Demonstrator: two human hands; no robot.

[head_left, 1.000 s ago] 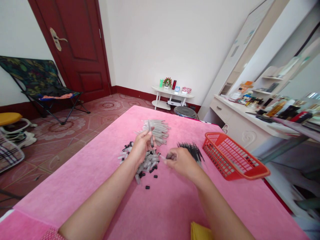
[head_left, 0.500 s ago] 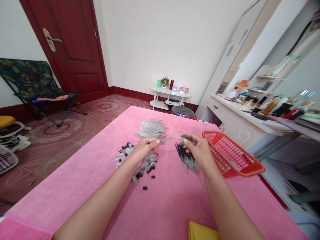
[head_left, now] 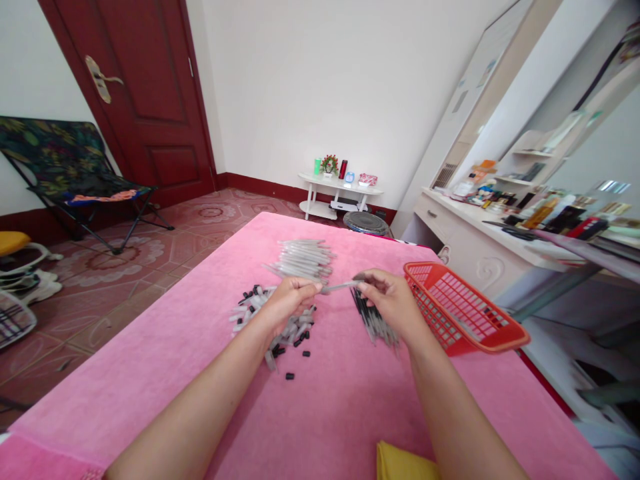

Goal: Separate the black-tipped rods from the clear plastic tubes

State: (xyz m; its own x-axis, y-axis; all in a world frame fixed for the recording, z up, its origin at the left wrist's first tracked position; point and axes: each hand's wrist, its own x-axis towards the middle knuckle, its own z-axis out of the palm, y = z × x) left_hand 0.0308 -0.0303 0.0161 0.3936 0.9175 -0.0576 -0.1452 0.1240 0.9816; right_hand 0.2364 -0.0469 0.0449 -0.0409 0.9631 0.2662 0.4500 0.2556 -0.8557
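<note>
A thin, greyish translucent pen barrel [head_left: 341, 287] spans the gap between my two hands above the pink-covered table [head_left: 175, 380]. My left hand [head_left: 290, 301] pinches its left end between thumb and fingers. At the other end, my right hand [head_left: 393, 298] has closed thumb and fingers on it; whether a second part is in that grip cannot be made out. Beyond the left hand lies a stack of clear barrels [head_left: 306, 259]. Under my left wrist spreads a heap of clear caps and small black plugs [head_left: 295, 330]. Dark-ended thin sticks like pen refills [head_left: 377, 325] lie below my right hand.
To the right of my right hand stands a red plastic basket [head_left: 483, 340]. A folded yellow cloth [head_left: 404, 463] lies at the near edge. Past the table are a dressing table [head_left: 467, 233] with bottles, a round stool [head_left: 366, 223] and a folding chair [head_left: 55, 160].
My right hand has shifted slightly left and down, nearer my left hand. The barrel now lies more level, with less of it showing between the hands.
</note>
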